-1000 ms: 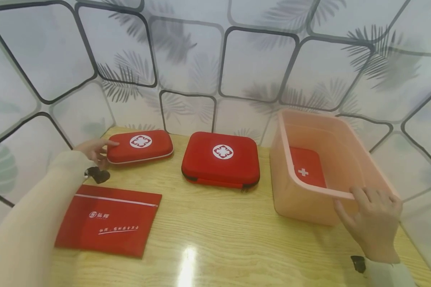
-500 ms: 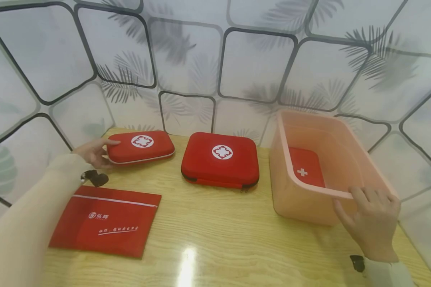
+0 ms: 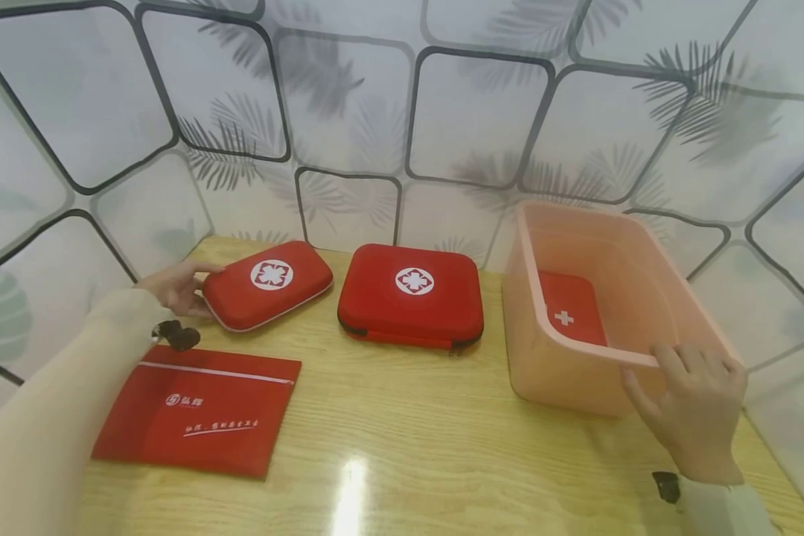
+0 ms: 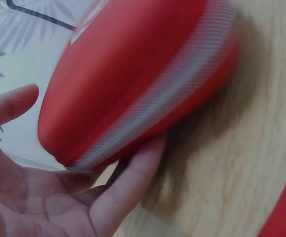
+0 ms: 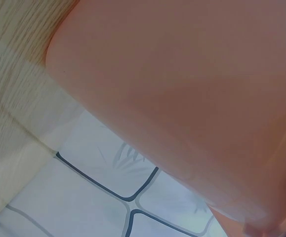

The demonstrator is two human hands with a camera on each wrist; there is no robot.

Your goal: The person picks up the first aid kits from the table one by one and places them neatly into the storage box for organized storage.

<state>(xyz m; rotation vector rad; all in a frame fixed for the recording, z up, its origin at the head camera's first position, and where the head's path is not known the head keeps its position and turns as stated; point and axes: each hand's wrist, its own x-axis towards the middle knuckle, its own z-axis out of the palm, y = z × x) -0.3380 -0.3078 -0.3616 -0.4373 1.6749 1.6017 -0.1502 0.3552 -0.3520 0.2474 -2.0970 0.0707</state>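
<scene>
My left hand (image 3: 177, 286) grips the left end of a small red hard case (image 3: 266, 292) with a white cross emblem, tilting it up off the wooden table. The left wrist view shows that red case (image 4: 133, 74) with its grey zip line, thumb above and fingers (image 4: 128, 182) under its end. My right hand (image 3: 693, 406) holds the near rim of a pink plastic bin (image 3: 616, 260), fingers curled over the edge. The right wrist view is filled by the pink bin's wall (image 5: 192, 98). A red pouch with a white cross (image 3: 569, 309) lies inside the bin.
A larger red first-aid case (image 3: 412, 294) lies flat at the table's middle back. A flat red zip pouch (image 3: 197, 409) with white lettering lies at front left. Patterned wall panels (image 3: 348, 97) close in the table on three sides.
My left hand has lifted and tilted the small red case, its left end raised and its top turned toward me. The right hand and the bin have stayed put.
</scene>
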